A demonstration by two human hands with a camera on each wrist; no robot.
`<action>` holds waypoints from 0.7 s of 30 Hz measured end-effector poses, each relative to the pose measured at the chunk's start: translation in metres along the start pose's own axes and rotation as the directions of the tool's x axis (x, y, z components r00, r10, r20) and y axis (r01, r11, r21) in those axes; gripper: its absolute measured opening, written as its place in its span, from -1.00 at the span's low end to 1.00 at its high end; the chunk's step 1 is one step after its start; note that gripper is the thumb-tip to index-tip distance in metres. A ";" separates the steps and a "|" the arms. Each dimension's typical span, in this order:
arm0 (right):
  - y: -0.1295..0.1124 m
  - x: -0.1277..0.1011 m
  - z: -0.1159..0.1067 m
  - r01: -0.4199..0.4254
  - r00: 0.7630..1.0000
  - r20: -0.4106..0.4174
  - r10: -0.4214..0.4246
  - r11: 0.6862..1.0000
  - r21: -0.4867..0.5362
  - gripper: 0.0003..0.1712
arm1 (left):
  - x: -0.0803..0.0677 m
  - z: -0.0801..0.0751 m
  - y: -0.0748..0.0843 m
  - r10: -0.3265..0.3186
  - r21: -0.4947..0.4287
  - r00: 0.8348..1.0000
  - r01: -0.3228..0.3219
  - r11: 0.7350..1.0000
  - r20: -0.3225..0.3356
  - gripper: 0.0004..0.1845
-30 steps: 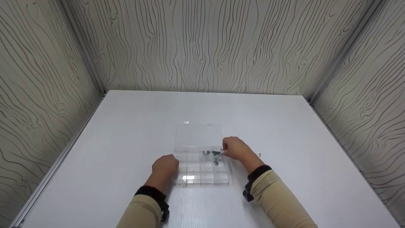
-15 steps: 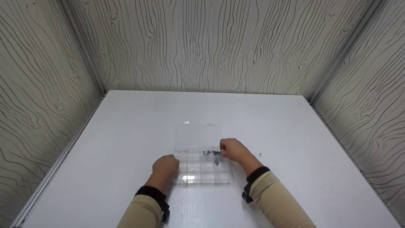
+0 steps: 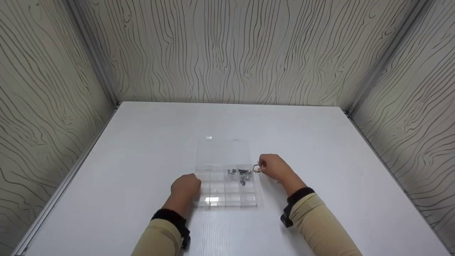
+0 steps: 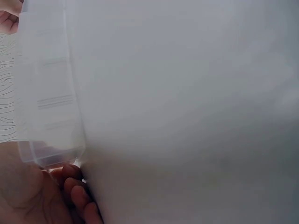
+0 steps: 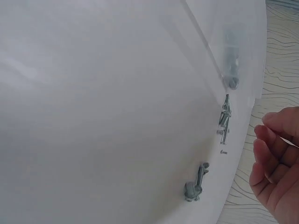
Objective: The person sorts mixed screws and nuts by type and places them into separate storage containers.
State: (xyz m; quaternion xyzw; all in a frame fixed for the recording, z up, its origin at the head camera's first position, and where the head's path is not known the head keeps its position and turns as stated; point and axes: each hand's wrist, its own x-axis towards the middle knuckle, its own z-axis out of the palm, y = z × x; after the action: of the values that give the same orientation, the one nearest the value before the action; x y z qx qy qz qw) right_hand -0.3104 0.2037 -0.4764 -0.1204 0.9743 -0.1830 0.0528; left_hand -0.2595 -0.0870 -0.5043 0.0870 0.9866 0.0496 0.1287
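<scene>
A clear plastic compartment box [image 3: 217, 188] lies on the white table with its lid [image 3: 222, 153] folded open behind it. Several small metal screws [image 3: 239, 172] sit in its far right compartments; the right wrist view shows them as screws [image 5: 224, 122] with curled fingers [image 5: 273, 161] beside them. My left hand [image 3: 185, 186] grips the box's left edge, and its fingertips [image 4: 74, 186] curl against the box corner [image 4: 49, 116]. My right hand [image 3: 274, 167] hovers just right of the box and pinches a small metal screw [image 3: 256, 168] at its fingertips.
The white table [image 3: 142, 142] is enclosed by wood-grain walls [image 3: 227, 49] at the back and on both sides. Both sleeves reach in from the front edge.
My right hand dipped over the screw compartments, then drew back to the right of the box with a small metal piece at its fingertips. The left hand and the box stayed put.
</scene>
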 end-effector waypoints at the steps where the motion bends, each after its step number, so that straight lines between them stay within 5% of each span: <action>1: 0.003 0.000 0.000 -0.022 1.000 0.007 0.022 1.000 0.001 -0.93 | 0.000 0.000 0.000 -0.003 0.001 1.000 0.003 1.000 0.002 -0.79; 12: 0.029 -0.007 -0.002 -0.158 0.983 0.074 0.166 0.982 -0.108 -0.90 | 0.004 0.003 -0.002 -0.027 -0.032 1.000 0.026 0.999 -0.007 -0.90; 21: 0.040 -0.014 0.005 -0.153 0.983 0.081 0.165 0.979 -0.138 -0.89 | 0.005 0.003 -0.002 -0.081 -0.143 0.997 0.080 0.986 0.001 -0.88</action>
State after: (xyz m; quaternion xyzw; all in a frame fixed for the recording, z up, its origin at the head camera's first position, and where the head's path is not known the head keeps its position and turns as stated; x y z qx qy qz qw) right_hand -0.3051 0.2413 -0.4946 -0.0538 0.9872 -0.1082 0.1042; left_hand -0.2634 -0.0876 -0.5087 0.0375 0.9835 0.1153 0.1341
